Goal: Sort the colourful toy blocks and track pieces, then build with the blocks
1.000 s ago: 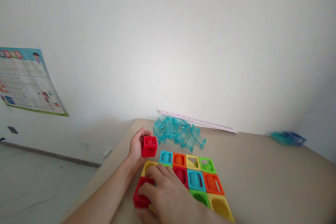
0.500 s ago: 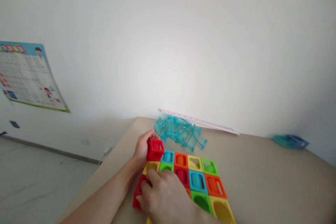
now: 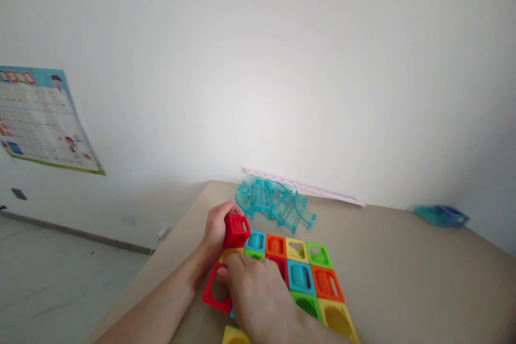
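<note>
A mat of square toy blocks (image 3: 300,277) in red, blue, orange, yellow and green lies on the table, each with an opening in its top. At its far left corner my left hand (image 3: 217,226) is closed around a red block (image 3: 237,231) that stands higher than the blocks beside it. My right hand (image 3: 262,293) reaches across the mat, fingers curled over the right edge of a second red block (image 3: 217,293) at the left side. A fingertip sits in that block's round opening. The right hand covers several blocks, and a yellow block (image 3: 236,335) shows below it.
Clear teal plastic track pieces (image 3: 274,201) lie behind the mat. A pale strip with a wavy edge (image 3: 306,187) rests along the wall. Blurred teal and blue pieces (image 3: 441,216) are at the far right. A poster (image 3: 44,118) hangs at left.
My right hand has shifted slightly on the near red block, whose round opening now shows more. My left hand keeps its hold on the other red block. The view has drifted slightly.
</note>
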`<state>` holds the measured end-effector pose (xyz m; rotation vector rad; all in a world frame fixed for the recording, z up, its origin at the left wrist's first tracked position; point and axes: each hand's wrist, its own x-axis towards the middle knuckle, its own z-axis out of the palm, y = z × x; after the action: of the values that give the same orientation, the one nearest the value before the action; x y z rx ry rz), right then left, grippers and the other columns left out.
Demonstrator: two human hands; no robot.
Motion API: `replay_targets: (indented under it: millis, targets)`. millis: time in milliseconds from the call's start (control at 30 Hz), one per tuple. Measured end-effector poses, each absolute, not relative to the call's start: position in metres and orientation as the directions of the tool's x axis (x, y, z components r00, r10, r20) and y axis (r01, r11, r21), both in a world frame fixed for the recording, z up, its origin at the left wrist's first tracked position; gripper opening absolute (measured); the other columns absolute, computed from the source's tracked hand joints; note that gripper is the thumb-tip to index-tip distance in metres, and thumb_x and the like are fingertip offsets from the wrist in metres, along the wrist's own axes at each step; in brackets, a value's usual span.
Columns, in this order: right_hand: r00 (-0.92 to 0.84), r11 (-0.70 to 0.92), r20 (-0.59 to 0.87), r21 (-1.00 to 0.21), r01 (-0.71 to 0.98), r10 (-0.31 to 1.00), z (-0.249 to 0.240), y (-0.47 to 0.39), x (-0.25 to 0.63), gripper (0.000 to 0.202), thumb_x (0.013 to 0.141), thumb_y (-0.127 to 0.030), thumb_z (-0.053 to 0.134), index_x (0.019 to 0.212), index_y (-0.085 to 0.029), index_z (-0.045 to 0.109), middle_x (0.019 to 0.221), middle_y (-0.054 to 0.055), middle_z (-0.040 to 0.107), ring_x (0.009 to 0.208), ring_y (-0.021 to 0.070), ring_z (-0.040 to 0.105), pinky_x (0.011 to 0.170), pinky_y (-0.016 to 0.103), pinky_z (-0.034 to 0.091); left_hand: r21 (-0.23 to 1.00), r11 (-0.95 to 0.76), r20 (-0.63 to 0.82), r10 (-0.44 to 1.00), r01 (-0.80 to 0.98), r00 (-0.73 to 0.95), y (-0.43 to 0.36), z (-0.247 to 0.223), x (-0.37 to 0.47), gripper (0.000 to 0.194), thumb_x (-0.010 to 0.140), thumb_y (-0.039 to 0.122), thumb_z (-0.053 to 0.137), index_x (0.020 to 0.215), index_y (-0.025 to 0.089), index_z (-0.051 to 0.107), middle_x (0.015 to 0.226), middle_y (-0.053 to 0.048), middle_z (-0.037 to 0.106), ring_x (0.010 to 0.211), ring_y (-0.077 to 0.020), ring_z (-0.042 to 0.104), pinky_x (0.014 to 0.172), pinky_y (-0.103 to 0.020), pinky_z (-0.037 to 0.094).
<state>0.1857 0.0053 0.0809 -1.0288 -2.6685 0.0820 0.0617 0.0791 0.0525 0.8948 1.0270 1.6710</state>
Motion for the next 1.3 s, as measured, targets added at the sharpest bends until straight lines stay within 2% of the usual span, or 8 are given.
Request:
replay_targets:
  millis: [200, 433, 600, 767, 933, 1100, 1233, 1300]
  targets:
    - [-0.601, 0.656, 0.262, -0.293, 0.696, 0.755, 0.079, 0.012, 0.188, 0.016, 0.096, -0.020, 0.047, 0.082, -0.018, 0.054, 0.074, 0.004, 0.071, 0.062, 0.0196, 0.066, 0.047, 0.026, 0.031, 0.934, -0.188, 0.094, 0.949, -0.304, -0.300, 0.082, 0.051, 0.059, 0.039, 0.067, 0.048, 0.062, 0.050, 0.014, 0.061, 0.043, -0.002, 0.059, 0.039, -0.0120, 0.051, 0.043, -0.022, 0.038]
    - [-0.715, 0.786, 0.349, -0.123, 0.606, 0.606, 0.067, 0.002, 0.188, 0.012, 0.089, -0.007, 0.047, 0.084, -0.017, 0.050, 0.080, 0.006, 0.065, 0.065, 0.0211, 0.063, 0.051, 0.028, 0.043, 0.894, -0.155, 0.048, 0.966, -0.420, -0.253, 0.080, 0.051, 0.062, 0.037, 0.069, 0.048, 0.062, 0.052, 0.015, 0.061, 0.045, -0.002, 0.060, 0.040, -0.0135, 0.053, 0.043, -0.023, 0.039]
    - [-0.712, 0.802, 0.443, -0.027, 0.597, 0.545, 0.066, 0.005, 0.183, 0.012, 0.086, -0.006, 0.049, 0.080, -0.015, 0.054, 0.080, 0.008, 0.063, 0.076, 0.0265, 0.060, 0.067, 0.040, 0.050, 0.886, -0.136, 0.030, 0.971, -0.444, -0.237, 0.079, 0.052, 0.063, 0.036, 0.068, 0.047, 0.063, 0.051, 0.015, 0.060, 0.043, -0.002, 0.058, 0.039, -0.0125, 0.052, 0.042, -0.022, 0.039]
    - [-0.655, 0.694, 0.238, -0.329, 0.640, 0.717, 0.074, 0.011, 0.191, 0.014, 0.088, -0.006, 0.047, 0.091, -0.015, 0.057, 0.090, 0.009, 0.065, 0.080, 0.0223, 0.063, 0.068, 0.033, 0.049, 0.897, -0.149, 0.043, 0.966, -0.416, -0.253, 0.081, 0.050, 0.061, 0.037, 0.069, 0.047, 0.061, 0.051, 0.015, 0.060, 0.042, -0.001, 0.058, 0.038, -0.0129, 0.051, 0.041, -0.023, 0.039]
    - [-0.721, 0.728, 0.239, -0.466, 0.503, 0.651, 0.104, 0.008, 0.208, 0.033, 0.085, -0.009, 0.048, 0.116, -0.018, 0.053, 0.106, 0.008, 0.063, 0.099, 0.0212, 0.059, 0.086, 0.032, 0.044, 0.911, -0.136, 0.049, 0.973, -0.389, -0.227, 0.082, 0.050, 0.058, 0.039, 0.070, 0.048, 0.060, 0.050, 0.015, 0.059, 0.042, -0.002, 0.057, 0.040, -0.0134, 0.052, 0.043, -0.024, 0.039]
    - [-0.827, 0.832, 0.242, -0.388, 0.396, 0.507, 0.106, 0.003, 0.209, 0.043, 0.086, -0.040, 0.059, 0.126, -0.025, 0.050, 0.102, 0.005, 0.060, 0.100, 0.0226, 0.055, 0.090, 0.034, 0.042, 0.890, -0.140, 0.032, 0.969, -0.433, -0.247, 0.080, 0.052, 0.059, 0.036, 0.070, 0.045, 0.060, 0.050, 0.015, 0.059, 0.043, 0.000, 0.056, 0.039, -0.0114, 0.050, 0.043, -0.023, 0.037]
    - [-0.867, 0.899, 0.273, -0.269, 0.347, 0.417, 0.090, 0.006, 0.201, 0.032, 0.091, -0.026, 0.051, 0.122, -0.021, 0.053, 0.099, 0.005, 0.059, 0.098, 0.0206, 0.054, 0.090, 0.032, 0.043, 0.891, -0.169, 0.054, 0.961, -0.422, -0.271, 0.081, 0.049, 0.060, 0.035, 0.070, 0.045, 0.061, 0.052, 0.015, 0.059, 0.045, 0.000, 0.057, 0.040, -0.0115, 0.050, 0.043, -0.022, 0.037]
    - [-0.877, 0.921, 0.299, -0.223, 0.319, 0.376, 0.083, 0.006, 0.199, 0.024, 0.092, -0.027, 0.048, 0.114, -0.020, 0.057, 0.098, 0.005, 0.058, 0.097, 0.0207, 0.053, 0.090, 0.032, 0.043, 0.898, -0.176, 0.069, 0.961, -0.403, -0.267, 0.081, 0.047, 0.060, 0.036, 0.071, 0.046, 0.060, 0.052, 0.015, 0.059, 0.045, -0.001, 0.058, 0.041, -0.0118, 0.051, 0.043, -0.022, 0.037]
